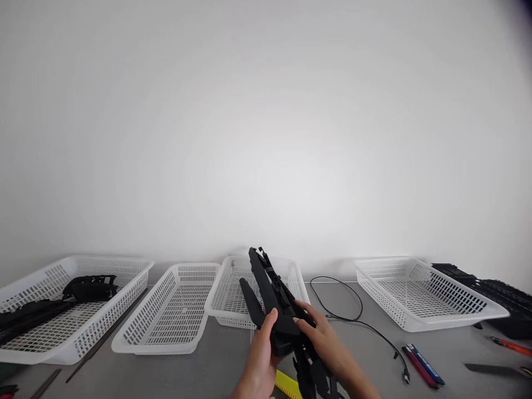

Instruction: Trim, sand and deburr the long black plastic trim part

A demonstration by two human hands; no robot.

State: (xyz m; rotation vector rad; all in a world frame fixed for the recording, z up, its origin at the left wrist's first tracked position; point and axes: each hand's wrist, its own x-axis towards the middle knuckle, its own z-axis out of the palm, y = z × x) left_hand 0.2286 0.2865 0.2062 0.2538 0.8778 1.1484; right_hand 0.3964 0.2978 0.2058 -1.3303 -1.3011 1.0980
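Note:
Near the front middle, my left hand [260, 354] is closed around the lower end of a long black plastic part [266, 285], its thumb across the top. The part tilts up and away, with a rounded arm sticking out on its left side. My right hand [320, 338] grips the right side of the same black bundle, along a thinner, openwork black piece [305, 366]. I cannot tell whether the two are joined. Behind the hands stands a white plastic basket [226, 318], partly hidden by the black parts. A yellow toothed strip [288, 383] lies below them.
White baskets stand at centre left [155, 349] and far left [78, 338], the latter holding black parts [89, 287]. Another white basket [415, 321] is at right, beside black openwork parts [499, 296]. A black cable [361, 321], flat coloured packs [424, 366] and a blade [494, 369] lie on the grey table.

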